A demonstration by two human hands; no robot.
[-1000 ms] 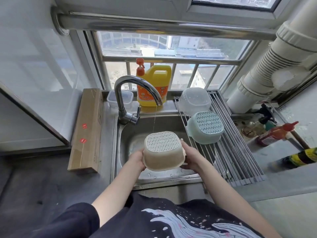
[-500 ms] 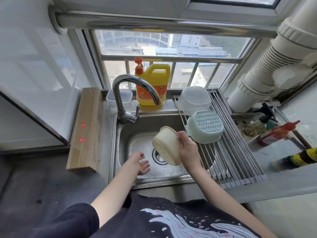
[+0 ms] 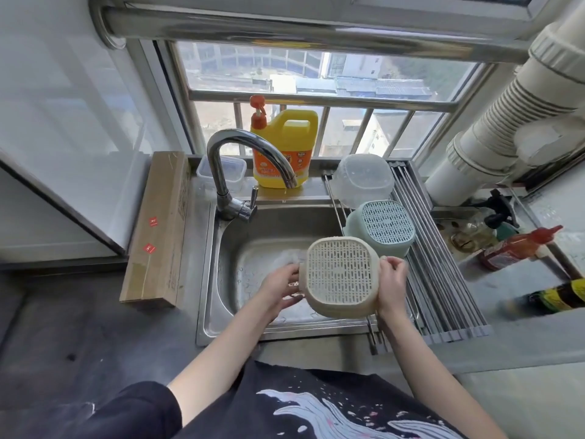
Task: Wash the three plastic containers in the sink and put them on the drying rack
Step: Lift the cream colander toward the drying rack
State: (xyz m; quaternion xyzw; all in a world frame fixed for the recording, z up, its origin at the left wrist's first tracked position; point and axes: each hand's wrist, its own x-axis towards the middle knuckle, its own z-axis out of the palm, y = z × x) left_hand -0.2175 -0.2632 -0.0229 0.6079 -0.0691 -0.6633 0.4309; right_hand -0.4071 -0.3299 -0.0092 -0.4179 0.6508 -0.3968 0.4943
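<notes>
Both hands hold the beige container [image 3: 340,275] upside down over the sink [image 3: 253,248]: left hand [image 3: 281,288] fingers curl on its left rim, right hand [image 3: 391,280] fingers pinch the right rim, probably so water drains out. The drying rack [image 3: 443,280] lies just right of the right fingers.

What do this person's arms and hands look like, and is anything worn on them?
Both forearms are bare from above the elbow down. The left hand and right hand wear no gloves, and no rings, watch or bracelets show. A short dark sleeve covers the left upper arm. It belongs to a dark T-shirt printed with a pale wave-like pattern and small white flecks.
</notes>
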